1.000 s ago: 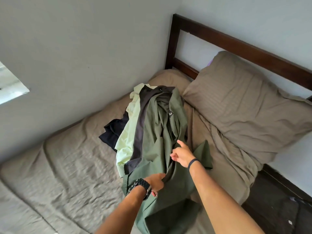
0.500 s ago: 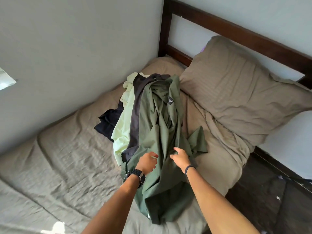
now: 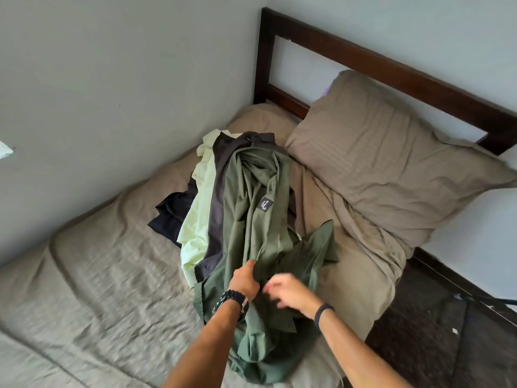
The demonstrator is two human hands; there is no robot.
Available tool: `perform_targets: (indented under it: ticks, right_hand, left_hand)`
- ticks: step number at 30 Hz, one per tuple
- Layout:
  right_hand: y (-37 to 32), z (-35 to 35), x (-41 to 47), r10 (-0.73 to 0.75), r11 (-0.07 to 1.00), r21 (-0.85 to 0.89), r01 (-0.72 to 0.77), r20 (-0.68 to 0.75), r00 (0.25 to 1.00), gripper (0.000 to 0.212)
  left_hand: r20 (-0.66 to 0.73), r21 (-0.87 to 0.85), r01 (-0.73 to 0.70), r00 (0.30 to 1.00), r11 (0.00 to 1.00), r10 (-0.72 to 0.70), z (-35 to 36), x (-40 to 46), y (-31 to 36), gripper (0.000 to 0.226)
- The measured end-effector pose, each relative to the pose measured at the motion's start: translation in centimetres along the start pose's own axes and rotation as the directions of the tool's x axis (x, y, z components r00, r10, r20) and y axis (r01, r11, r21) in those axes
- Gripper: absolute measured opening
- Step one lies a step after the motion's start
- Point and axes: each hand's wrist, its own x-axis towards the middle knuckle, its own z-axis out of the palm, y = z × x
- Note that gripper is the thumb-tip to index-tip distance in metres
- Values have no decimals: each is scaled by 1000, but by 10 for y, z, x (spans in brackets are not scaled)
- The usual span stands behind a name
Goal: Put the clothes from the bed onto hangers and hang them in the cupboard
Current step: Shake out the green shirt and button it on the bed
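Fingers of the left hand [image 3: 246, 281] pinch a fold of the green shirt [image 3: 260, 233], which tops a pile of 4 garments mid-bed [image 3: 98, 275], left of the pillow [image 3: 391, 169]; the right hand [image 3: 291, 292] is blurred, fingers curled at the cloth, grip uncertain. Best find the collar near the black label [image 3: 265, 205] and lift clear of the dark shirt [image 3: 221, 197] beneath. No hanger or cupboard shows.

Grey walls [image 3: 112, 79], dark wooden headboard [image 3: 363, 56], taupe pillow [image 3: 391, 163], dark floor [image 3: 447, 331]
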Motion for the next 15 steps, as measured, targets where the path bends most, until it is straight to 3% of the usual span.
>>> perform_targets:
  ticks: [2,3,4,6,8,11,13,15]
  right_hand:
    - [5,-21,20,46,997,77,-17,-397,917,18]
    - [5,-31,28,109,978,207,-13,-461,881,28]
    - [3,-37,35,192,913,409,-6,-417,888,42]
    - [2,-46,44,262,677,735,-45,-184,947,56]
    - [-1,-47,45,218,587,804,-98,-41,975,50]
    - [2,-43,44,162,477,874,-85,8,987,36]
    - [0,-40,42,158,537,836,-113,31,987,32]
    - [-6,-40,39,162,679,731,-62,-68,984,41]
  left_hand:
    - [50,-24,-3,999,1000,4,-1,-3,-5,57]
    - [92,-37,2,996,999,1,-2,-6,-7,59]
    - [132,-55,-2,991,999,9,-2,-8,-9,61]
    - [210,-139,11,977,990,19,-4,-13,-13,65]
    - [274,-170,20,961,985,28,-8,-21,-16,64]
    - [393,-149,95,919,984,-29,-13,-30,-20,50]
    - [420,-24,89,905,996,-71,-19,-34,-17,42]
    - [315,104,2,948,995,-35,-29,-36,-6,42]
